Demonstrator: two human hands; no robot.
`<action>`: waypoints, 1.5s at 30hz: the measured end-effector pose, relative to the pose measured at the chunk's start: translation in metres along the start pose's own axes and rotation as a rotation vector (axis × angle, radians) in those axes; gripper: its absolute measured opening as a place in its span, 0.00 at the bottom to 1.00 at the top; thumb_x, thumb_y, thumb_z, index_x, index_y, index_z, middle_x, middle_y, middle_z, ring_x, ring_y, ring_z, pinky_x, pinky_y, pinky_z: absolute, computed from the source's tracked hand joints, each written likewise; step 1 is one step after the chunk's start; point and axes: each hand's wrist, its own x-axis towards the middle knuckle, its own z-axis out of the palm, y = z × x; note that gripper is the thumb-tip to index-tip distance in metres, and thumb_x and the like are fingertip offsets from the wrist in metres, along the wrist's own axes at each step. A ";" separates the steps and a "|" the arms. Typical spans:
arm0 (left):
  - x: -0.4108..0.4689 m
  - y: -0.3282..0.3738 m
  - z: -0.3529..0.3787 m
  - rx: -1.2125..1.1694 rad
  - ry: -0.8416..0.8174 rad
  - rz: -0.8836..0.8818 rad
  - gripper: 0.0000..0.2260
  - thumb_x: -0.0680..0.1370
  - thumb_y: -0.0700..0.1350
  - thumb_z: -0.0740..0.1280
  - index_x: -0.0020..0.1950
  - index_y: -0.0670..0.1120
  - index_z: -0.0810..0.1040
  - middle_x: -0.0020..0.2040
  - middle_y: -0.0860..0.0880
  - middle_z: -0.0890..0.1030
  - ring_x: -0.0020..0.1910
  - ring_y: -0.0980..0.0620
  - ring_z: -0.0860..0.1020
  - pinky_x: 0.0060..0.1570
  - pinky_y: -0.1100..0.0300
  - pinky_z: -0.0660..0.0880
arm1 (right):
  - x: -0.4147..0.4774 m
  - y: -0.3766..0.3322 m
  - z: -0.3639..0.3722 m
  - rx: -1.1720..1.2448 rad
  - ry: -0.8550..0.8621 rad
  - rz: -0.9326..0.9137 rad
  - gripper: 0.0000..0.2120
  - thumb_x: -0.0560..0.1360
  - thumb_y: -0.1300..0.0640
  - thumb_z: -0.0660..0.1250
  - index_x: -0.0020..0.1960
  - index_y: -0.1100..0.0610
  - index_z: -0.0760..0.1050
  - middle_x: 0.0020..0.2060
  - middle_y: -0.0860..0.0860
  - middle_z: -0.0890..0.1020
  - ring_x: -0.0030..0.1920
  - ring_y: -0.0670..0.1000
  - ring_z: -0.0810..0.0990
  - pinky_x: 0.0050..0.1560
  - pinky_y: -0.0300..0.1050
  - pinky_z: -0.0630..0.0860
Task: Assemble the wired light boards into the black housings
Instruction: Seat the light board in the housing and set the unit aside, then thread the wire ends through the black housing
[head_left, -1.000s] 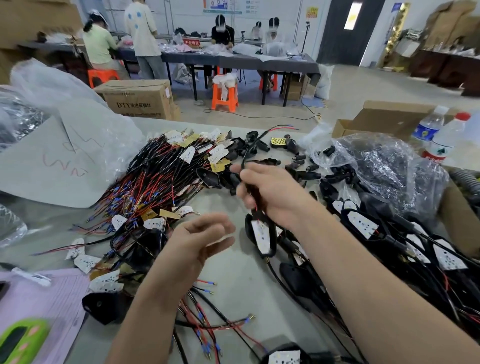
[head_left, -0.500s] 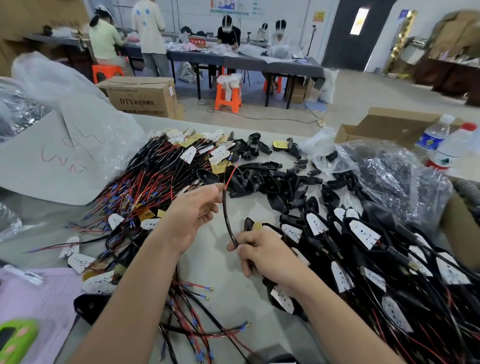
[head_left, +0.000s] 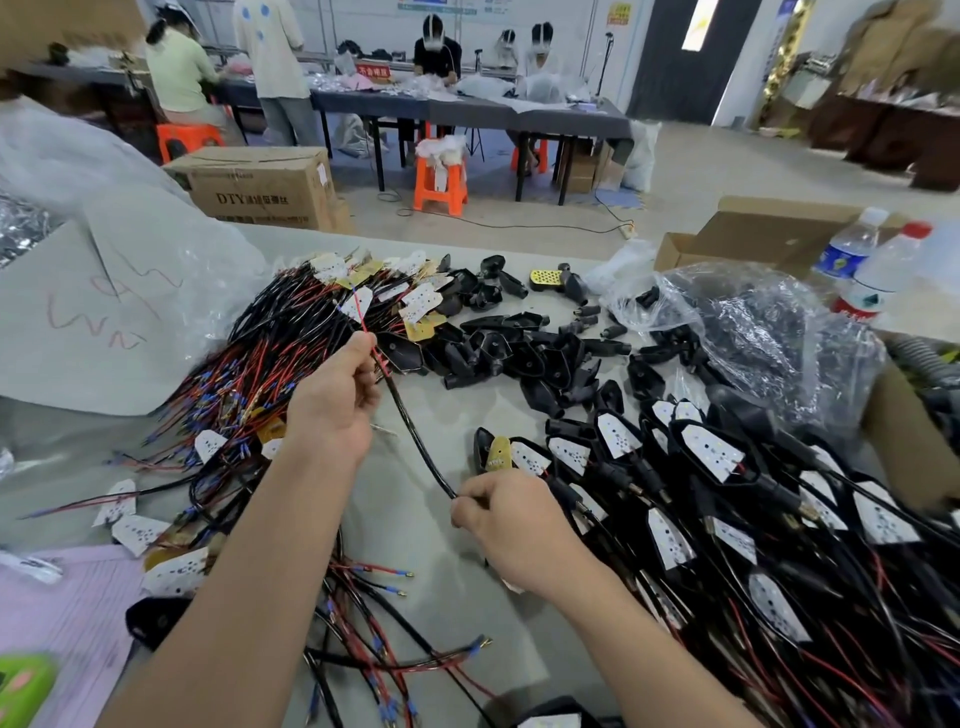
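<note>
My left hand (head_left: 335, 397) pinches the red end of a black sleeved wire (head_left: 413, 439) above the grey table (head_left: 410, 525). My right hand (head_left: 506, 519) grips the wire's lower end; what it leads to is hidden under the hand. A heap of loose wired light boards (head_left: 260, 374), white and yellow with red and black leads, lies to the left. Empty black housings (head_left: 519, 353) are piled in the middle. Housings with white boards fitted (head_left: 711, 452) cover the right side.
A clear plastic bag (head_left: 769, 332) of housings and two water bottles (head_left: 872, 275) stand at the back right beside a cardboard box (head_left: 769, 228). White bags (head_left: 104, 270) lie at the left, a lilac sheet (head_left: 62, 613) at the near left. People work at far tables.
My right hand has dropped from the housing pile down to the near right. My left hand has risen, taken the wire's red end and pulled the wire taut between both hands.
</note>
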 end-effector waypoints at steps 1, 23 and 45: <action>-0.001 -0.002 0.002 -0.011 -0.004 -0.011 0.06 0.80 0.44 0.73 0.43 0.46 0.82 0.29 0.54 0.77 0.29 0.59 0.73 0.32 0.67 0.72 | 0.000 0.002 0.000 -0.019 -0.004 0.003 0.10 0.76 0.58 0.65 0.40 0.63 0.75 0.31 0.59 0.75 0.31 0.51 0.66 0.36 0.50 0.70; -0.015 -0.065 0.065 0.253 -0.219 0.106 0.06 0.80 0.33 0.69 0.49 0.43 0.83 0.37 0.47 0.86 0.35 0.53 0.84 0.37 0.65 0.80 | 0.064 0.026 -0.208 -0.537 0.382 0.154 0.10 0.78 0.56 0.64 0.44 0.51 0.83 0.36 0.49 0.83 0.34 0.51 0.82 0.37 0.42 0.80; -0.021 -0.099 0.081 0.345 -0.290 0.119 0.05 0.78 0.34 0.72 0.50 0.42 0.84 0.42 0.44 0.88 0.43 0.47 0.87 0.41 0.61 0.82 | 0.100 0.187 -0.260 -0.624 0.056 0.574 0.13 0.83 0.63 0.59 0.61 0.68 0.78 0.56 0.61 0.81 0.55 0.59 0.81 0.57 0.49 0.76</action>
